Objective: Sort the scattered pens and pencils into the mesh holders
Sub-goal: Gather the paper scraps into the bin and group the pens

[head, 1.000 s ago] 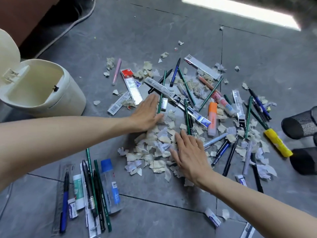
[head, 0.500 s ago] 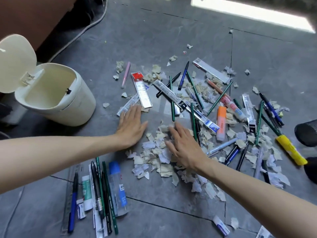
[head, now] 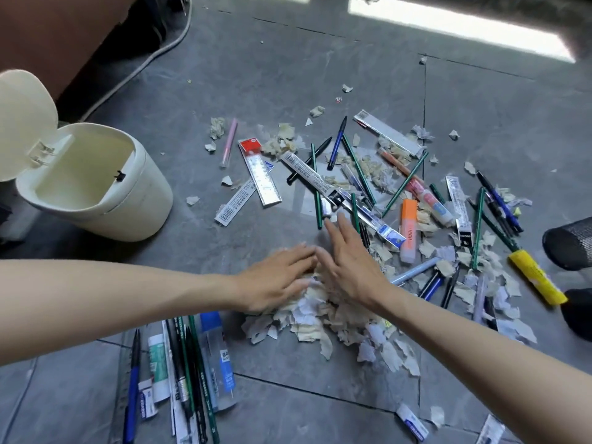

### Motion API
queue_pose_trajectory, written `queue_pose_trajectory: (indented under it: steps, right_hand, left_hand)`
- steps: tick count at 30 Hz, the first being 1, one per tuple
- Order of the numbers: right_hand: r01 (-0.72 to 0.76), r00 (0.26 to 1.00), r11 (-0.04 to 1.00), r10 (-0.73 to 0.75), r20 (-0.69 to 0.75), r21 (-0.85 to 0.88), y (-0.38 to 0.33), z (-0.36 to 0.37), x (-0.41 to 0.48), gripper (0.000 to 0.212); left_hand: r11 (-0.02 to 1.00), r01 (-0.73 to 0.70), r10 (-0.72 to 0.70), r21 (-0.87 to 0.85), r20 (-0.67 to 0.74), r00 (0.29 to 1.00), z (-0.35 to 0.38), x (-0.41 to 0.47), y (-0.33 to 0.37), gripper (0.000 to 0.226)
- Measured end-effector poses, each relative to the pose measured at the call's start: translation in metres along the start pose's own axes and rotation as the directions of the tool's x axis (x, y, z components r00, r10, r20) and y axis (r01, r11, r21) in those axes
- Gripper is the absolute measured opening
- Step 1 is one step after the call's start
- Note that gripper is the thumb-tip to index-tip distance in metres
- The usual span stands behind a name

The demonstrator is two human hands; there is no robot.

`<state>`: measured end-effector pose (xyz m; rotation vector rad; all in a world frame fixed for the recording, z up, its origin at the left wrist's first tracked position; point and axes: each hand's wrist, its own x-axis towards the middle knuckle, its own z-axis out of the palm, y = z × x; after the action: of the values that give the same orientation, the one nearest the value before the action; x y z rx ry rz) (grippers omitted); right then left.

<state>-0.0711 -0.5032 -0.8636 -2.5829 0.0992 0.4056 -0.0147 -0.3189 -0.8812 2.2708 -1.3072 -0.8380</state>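
Left hand (head: pixel 275 277): flat, fingers straight, on paper scraps (head: pixel 320 318).
Right hand (head: pixel 349 261): flat, fingers straight, same pile.
Floor (head: pixel 256 75): scattered pens (head: pixel 336 142).

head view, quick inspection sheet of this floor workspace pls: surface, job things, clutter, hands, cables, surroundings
surface: grey tiled floor, bright light patch at the top
job's things: pens and pencils scattered from centre to right; a tidy row lies lower left; black mesh holder at the right edge, partly cut off
clutter: torn paper scraps heaped in the middle and spread among the pens; packaged ruler
hands: left hand and right hand lie flat on the scrap heap, fingers straight, holding nothing
cables: one grey cable at upper left
surroundings: cream bin on the left, lid open; brown furniture behind it
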Motion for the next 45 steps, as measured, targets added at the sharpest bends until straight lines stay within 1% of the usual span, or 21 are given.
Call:
queue_pose_trajectory:
  steps: [3, 6, 9, 11, 12, 13, 14, 15, 16, 17, 19, 20, 23, 27, 30, 32, 35, 37, 40, 42, 45]
  right_hand:
    - [-0.047, 0.997, 0.997, 0.043, 0.058, 0.068, 0.006, -0.006, 0.014, 0.070]
    - [-0.045, 0.992, 0.998, 0.042, 0.116, 0.031, 0.011, -0.009, 0.018, 0.071]
    - [0.030, 0.992, 0.998, -0.024, 0.127, -0.048, 0.011, -0.007, 0.008, 0.067]
    - [0.077, 0.990, 0.996, -0.071, 0.123, -0.045, 0.009, -0.007, -0.007, 0.061]
    - [0.105, 0.991, 0.993, -0.100, 0.090, -0.049, 0.008, -0.007, -0.016, 0.056]
    - [0.132, 0.991, 0.988, -0.131, 0.011, -0.081, 0.008, -0.005, -0.025, 0.049]
    - [0.131, 0.983, 0.982, -0.147, -0.114, -0.137, 0.008, -0.003, -0.033, 0.040]
    - [0.078, 0.964, 0.980, -0.122, -0.236, -0.184, 0.009, -0.003, -0.038, 0.031]
    - [-0.023, 0.947, 0.982, -0.039, -0.318, -0.187, 0.010, -0.005, -0.041, 0.024]
    - [-0.137, 0.938, 0.979, 0.078, -0.339, -0.153, 0.011, -0.009, -0.041, 0.021]
    - [-0.332, 0.919, 0.935, 0.292, -0.263, -0.122, 0.016, -0.017, -0.036, 0.025]
    - [-0.383, 0.910, 0.912, 0.345, -0.229, -0.149, 0.019, -0.020, -0.032, 0.029]
    - [-0.431, 0.895, 0.891, 0.402, -0.195, -0.141, 0.023, -0.025, -0.021, 0.029]
    - [-0.433, 0.891, 0.898, 0.414, -0.187, -0.075, 0.021, -0.026, -0.013, 0.030]
    - [-0.430, 0.875, 0.903, 0.423, -0.235, 0.022, 0.031, -0.026, -0.019, 0.014]
    - [-0.419, 0.878, 0.906, 0.422, -0.226, 0.061, 0.040, -0.026, -0.025, 0.003]
    - [-0.437, 0.884, 0.899, 0.433, -0.177, 0.017, 0.055, -0.026, -0.030, 0.008]
    - [-0.454, 0.881, 0.891, 0.446, -0.158, -0.017, 0.059, -0.026, -0.031, 0.022]
    - [-0.448, 0.885, 0.892, 0.433, -0.170, -0.059, 0.058, -0.025, -0.029, 0.041]
    - [-0.442, 0.888, 0.894, 0.424, -0.177, -0.073, 0.050, -0.027, -0.024, 0.043]
    - [-0.455, 0.885, 0.890, 0.451, -0.116, -0.012, 0.039, -0.031, -0.012, 0.038]
  left_hand:
    - [0.994, 0.077, -0.083, -0.074, -0.083, 0.993, -0.004, 0.008, 0.004, 0.059]
    - [0.991, 0.128, -0.130, -0.039, -0.067, 0.989, -0.015, 0.017, -0.001, 0.058]
    - [0.997, 0.081, -0.081, -0.007, -0.115, 0.990, -0.025, 0.028, -0.002, 0.057]
    - [0.998, 0.055, -0.053, 0.012, -0.105, 0.993, -0.029, 0.037, 0.000, 0.056]
    - [0.998, 0.063, -0.061, 0.030, -0.073, 0.996, -0.030, 0.042, 0.000, 0.056]
    - [0.995, 0.083, -0.080, 0.059, -0.040, 0.996, -0.030, 0.046, 0.001, 0.056]
    - [0.990, 0.106, -0.104, 0.096, -0.027, 0.994, -0.029, 0.049, 0.002, 0.056]
    - [0.983, 0.131, -0.126, 0.127, -0.042, 0.991, -0.028, 0.051, 0.003, 0.056]
    - [0.978, 0.147, -0.138, 0.147, -0.070, 0.988, -0.026, 0.051, 0.005, 0.056]
    - [0.976, 0.149, -0.135, 0.160, -0.095, 0.986, -0.024, 0.051, 0.009, 0.056]
    - [0.978, 0.117, -0.101, 0.174, -0.096, 0.990, -0.019, 0.051, 0.019, 0.056]
    - [0.979, 0.100, -0.089, 0.178, -0.070, 0.994, -0.016, 0.052, 0.024, 0.057]
    - [0.978, 0.091, -0.098, 0.189, 0.029, 0.995, -0.011, 0.053, 0.035, 0.058]
    - [0.980, 0.071, -0.088, 0.188, 0.084, 0.993, -0.017, 0.055, 0.034, 0.059]
    - [0.981, 0.031, -0.044, 0.189, 0.067, 0.997, -0.024, 0.062, 0.033, 0.060]
    - [0.985, -0.006, -0.006, 0.174, 0.070, 0.998, -0.024, 0.064, 0.035, 0.059]
    - [0.987, -0.093, 0.072, 0.130, 0.158, 0.985, -0.012, 0.062, 0.043, 0.060]
    - [0.986, -0.140, 0.120, 0.090, 0.203, 0.972, -0.001, 0.059, 0.051, 0.061]
    - [0.985, -0.171, 0.168, -0.001, 0.187, 0.968, 0.004, 0.060, 0.058, 0.056]
    - [0.984, -0.179, 0.172, 0.028, 0.163, 0.972, 0.001, 0.061, 0.058, 0.052]
    - [0.975, -0.161, 0.147, 0.153, 0.099, 0.984, -0.003, 0.061, 0.053, 0.041]
